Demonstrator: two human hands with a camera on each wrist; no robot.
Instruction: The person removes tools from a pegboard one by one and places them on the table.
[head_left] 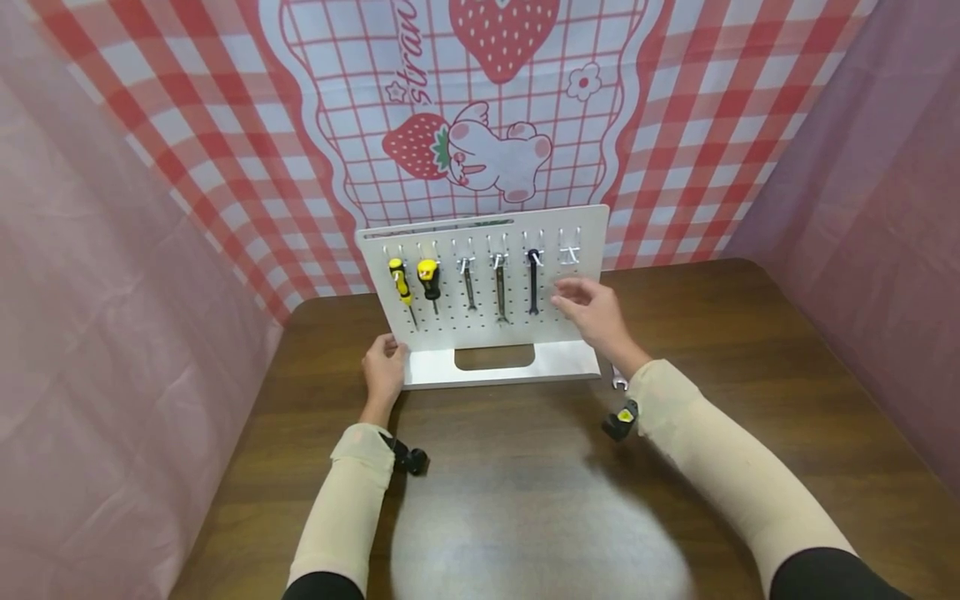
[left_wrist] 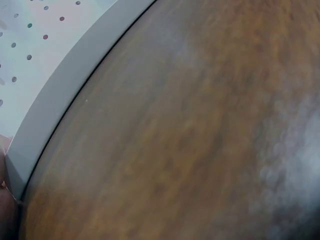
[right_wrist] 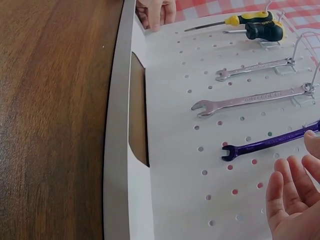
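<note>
A white pegboard stand (head_left: pixel 487 333) stands on the table, tools hung from its hooks. My left hand (head_left: pixel 385 367) grips the board's lower left corner; in the right wrist view its thumb lies on the front. My right hand (head_left: pixel 592 315) is in front of the board's right side, fingers loosely bent and holding nothing. Nearest to it hangs a dark purple wrench (right_wrist: pixel 270 144). Left of that hang two silver wrenches (head_left: pixel 500 287), then a stubby screwdriver (head_left: pixel 429 275) and a longer yellow-and-black screwdriver (head_left: pixel 401 283). The rightmost hook (head_left: pixel 570 252) bears no tool.
Another silver wrench (head_left: pixel 618 379) lies on the wooden table (head_left: pixel 510 500) beside the stand's right end, partly hidden by my right forearm. A red-and-white checked cloth (head_left: pixel 675 125) hangs close behind the board. Pink curtains (head_left: pixel 112 292) hang at both sides.
</note>
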